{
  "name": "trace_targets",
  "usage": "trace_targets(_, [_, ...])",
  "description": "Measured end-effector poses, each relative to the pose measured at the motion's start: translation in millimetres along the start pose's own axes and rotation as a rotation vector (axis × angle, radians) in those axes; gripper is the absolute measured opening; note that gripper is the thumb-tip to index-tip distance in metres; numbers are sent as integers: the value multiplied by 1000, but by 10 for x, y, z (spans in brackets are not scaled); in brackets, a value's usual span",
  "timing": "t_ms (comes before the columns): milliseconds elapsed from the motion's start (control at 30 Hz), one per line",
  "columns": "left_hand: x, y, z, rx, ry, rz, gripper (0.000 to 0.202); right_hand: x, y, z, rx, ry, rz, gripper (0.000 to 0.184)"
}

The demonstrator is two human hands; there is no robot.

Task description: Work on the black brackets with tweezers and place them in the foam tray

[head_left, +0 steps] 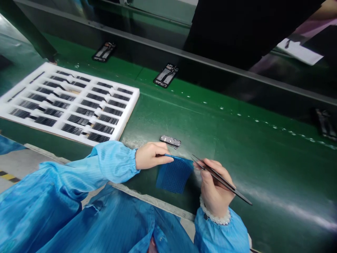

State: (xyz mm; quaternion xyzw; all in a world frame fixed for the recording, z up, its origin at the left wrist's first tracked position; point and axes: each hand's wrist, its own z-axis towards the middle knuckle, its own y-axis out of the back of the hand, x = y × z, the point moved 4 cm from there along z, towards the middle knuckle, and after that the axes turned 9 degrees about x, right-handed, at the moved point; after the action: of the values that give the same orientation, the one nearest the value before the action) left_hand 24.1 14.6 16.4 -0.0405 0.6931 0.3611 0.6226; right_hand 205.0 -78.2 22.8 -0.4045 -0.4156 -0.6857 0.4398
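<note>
A blue translucent sheet (pixel 175 174) with a grid of small marks hangs at the near edge of the bench. My left hand (pixel 151 155) pinches its upper left edge between thumb and fingers. In my right hand (pixel 217 186) is a pair of dark tweezers (pixel 223 182), tips pointing up and left and slightly apart. The right fingertips are close to the sheet's upper right corner; whether they touch it I cannot tell. Just beyond my left hand, a small dark electronic board (pixel 170 141) lies on the green bench surface.
To the left, a white foam tray (pixel 135 96) holds rows of dark flat parts. Phone frames lie along the back strip, one at the left (pixel 104 52), one in the middle (pixel 166 75), another at the far right (pixel 326 123). A metal rail (pixel 158 45) runs behind them.
</note>
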Motion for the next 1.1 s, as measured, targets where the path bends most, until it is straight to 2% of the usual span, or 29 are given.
trace_targets(100, [-13,-34,0,72,-26,14,36,35,-73,37,139,61,-92,29])
trace_targets(233, [-5,-72,-8,123,-17,63,37,32,-207,51,303,65,-211,33])
trace_targets(333, [7,-77,-20,91,18,68,28,7,-234,35,264,23,-244,31])
trace_targets(500, [-10,-45,-37,-60,31,-3,32,-30,-243,7,236,-40,-261,27])
trace_targets(667, [-70,-15,-25,-85,-84,42,24,-48,-227,22,252,-63,-192,30])
trace_targets(767, [-63,-5,-23,-95,-119,29,25,-28,-168,37,170,-37,-149,28])
trace_targets(867, [-36,-13,-23,-87,-98,28,27,-20,-112,33,75,-80,-32,26])
trace_targets(1000, [-20,-31,-25,-54,-70,70,28,-3,-144,32,138,-127,162,19])
trace_targets(1100, [-23,-32,-25,-32,-70,93,26,-8,-174,32,204,-163,181,17])
